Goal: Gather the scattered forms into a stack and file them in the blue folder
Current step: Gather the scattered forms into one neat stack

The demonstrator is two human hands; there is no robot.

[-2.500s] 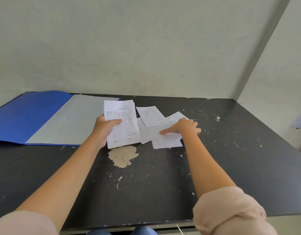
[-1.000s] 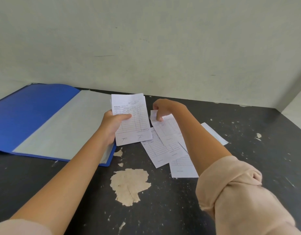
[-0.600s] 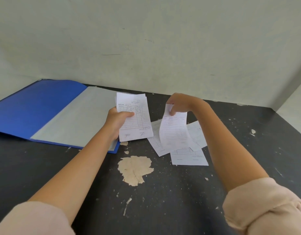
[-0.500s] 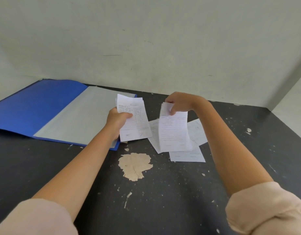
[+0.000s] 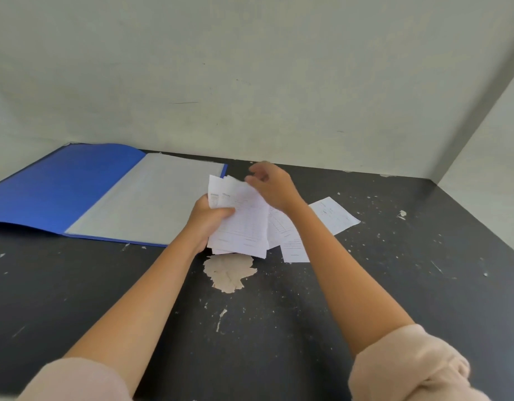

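Near tabletop (image 5: 279,328) lies open; loose forms (image 5: 333,215), blue folder (image 5: 61,186) and walls (image 5: 250,82) bound the far side.

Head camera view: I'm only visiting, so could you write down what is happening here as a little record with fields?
Left hand: grips the stack of forms
Right hand: at the stack's top edge; blurred, so its grip is unclear
Loose forms: at least two lie on the table, right of the stack
Blue folder: lies open at the left, none of the small forms in it
Table surface: pale chipped patch just below the stack
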